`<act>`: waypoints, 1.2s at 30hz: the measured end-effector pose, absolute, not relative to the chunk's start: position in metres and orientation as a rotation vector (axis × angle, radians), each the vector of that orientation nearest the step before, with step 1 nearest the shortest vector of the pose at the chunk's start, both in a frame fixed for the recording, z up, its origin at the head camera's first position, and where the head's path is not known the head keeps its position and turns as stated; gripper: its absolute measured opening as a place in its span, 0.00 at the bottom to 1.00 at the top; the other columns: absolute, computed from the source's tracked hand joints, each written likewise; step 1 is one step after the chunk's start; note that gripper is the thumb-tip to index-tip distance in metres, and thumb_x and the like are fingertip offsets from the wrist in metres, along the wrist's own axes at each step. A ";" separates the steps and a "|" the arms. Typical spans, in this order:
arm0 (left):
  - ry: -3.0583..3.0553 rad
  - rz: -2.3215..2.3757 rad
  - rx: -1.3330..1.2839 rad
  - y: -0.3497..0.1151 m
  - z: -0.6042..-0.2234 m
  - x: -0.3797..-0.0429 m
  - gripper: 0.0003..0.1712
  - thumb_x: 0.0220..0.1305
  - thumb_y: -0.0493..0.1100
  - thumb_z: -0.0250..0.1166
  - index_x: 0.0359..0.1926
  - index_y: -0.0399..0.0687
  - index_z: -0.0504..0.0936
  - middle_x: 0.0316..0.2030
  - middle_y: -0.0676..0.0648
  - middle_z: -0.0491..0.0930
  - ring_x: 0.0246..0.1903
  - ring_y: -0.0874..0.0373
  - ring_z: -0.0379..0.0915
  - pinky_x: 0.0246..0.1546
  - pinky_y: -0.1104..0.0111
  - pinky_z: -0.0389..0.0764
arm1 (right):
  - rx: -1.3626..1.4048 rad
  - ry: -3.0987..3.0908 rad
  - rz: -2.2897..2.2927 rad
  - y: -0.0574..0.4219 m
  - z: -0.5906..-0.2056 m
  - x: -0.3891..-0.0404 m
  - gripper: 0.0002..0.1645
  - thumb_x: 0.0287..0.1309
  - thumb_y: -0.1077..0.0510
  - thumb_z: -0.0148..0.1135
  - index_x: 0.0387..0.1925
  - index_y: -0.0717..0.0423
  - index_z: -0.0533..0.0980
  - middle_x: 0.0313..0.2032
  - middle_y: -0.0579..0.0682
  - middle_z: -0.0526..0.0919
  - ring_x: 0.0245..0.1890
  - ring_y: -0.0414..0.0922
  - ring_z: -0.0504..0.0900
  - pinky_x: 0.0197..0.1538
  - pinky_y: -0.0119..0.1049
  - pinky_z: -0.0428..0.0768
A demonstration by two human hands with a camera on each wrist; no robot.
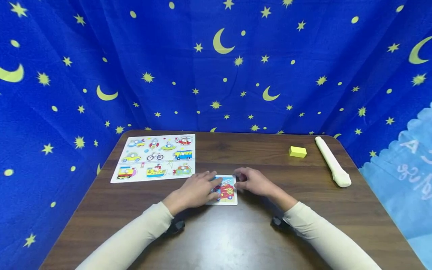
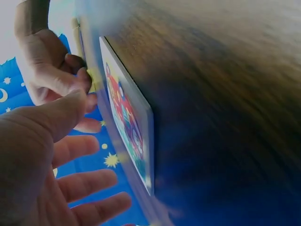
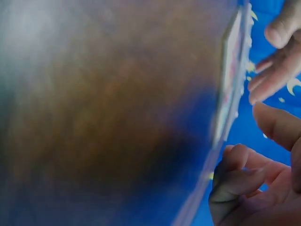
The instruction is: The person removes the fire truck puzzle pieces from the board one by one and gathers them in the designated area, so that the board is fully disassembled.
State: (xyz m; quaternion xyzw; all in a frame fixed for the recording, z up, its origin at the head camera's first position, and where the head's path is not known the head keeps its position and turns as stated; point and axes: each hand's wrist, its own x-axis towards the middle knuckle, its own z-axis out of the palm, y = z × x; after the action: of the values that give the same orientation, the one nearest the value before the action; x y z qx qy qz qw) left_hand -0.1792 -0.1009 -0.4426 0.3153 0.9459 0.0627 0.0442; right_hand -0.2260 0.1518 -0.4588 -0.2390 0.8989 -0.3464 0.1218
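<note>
A small flat square puzzle board [image 1: 230, 192] with a red fire truck picture lies on the table in front of me. My left hand [image 1: 198, 190] reaches over its left part in the head view, fingers spread and covering some of the picture. At the board's right edge is my right hand [image 1: 254, 181], its fingers loosely curled with nothing visible in them. The left wrist view shows the left fingers [image 2: 87, 184] extended above the board [image 2: 126, 110]. Seen from the right wrist, thumb and bent fingers [image 3: 244, 165] are apart, near the board's edge.
A large white puzzle board [image 1: 155, 176] with vehicle pictures lies at the back left of the wooden table [image 1: 222, 240]. A yellow block [image 1: 297, 152] sits at the back right, beside a long cream-coloured stick with a thick end [image 1: 332, 161]. Blue star-patterned curtains [image 1: 189, 67] surround the table.
</note>
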 end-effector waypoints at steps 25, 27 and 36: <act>2.737 0.104 1.000 -0.094 -0.448 -0.180 0.34 0.71 0.67 0.57 0.72 0.60 0.73 0.74 0.44 0.66 0.73 0.42 0.62 0.69 0.38 0.63 | -0.596 2.486 -1.052 0.136 -0.459 -0.227 0.21 0.57 0.60 0.70 0.51 0.66 0.80 0.32 0.49 0.82 0.30 0.40 0.78 0.35 0.34 0.78; 2.737 0.108 1.009 -0.095 -0.449 -0.180 0.34 0.72 0.66 0.57 0.72 0.60 0.73 0.74 0.44 0.66 0.73 0.42 0.62 0.68 0.37 0.62 | -0.614 2.467 -1.045 0.136 -0.458 -0.229 0.21 0.56 0.62 0.70 0.51 0.67 0.80 0.35 0.50 0.82 0.32 0.40 0.78 0.37 0.34 0.78; 2.736 0.086 1.039 -0.094 -0.449 -0.181 0.33 0.71 0.66 0.57 0.72 0.62 0.74 0.74 0.45 0.67 0.72 0.42 0.64 0.67 0.31 0.59 | -0.598 2.401 -1.092 0.137 -0.459 -0.230 0.22 0.55 0.65 0.69 0.51 0.69 0.78 0.38 0.53 0.82 0.36 0.42 0.78 0.38 0.33 0.79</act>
State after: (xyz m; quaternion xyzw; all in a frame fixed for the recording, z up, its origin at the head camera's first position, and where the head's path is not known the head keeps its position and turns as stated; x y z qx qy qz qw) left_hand -0.1807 -0.0940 -0.4493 0.3528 0.9292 0.0293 0.1065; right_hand -0.2303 0.1369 -0.4587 -0.2158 0.8666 -0.3941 0.2169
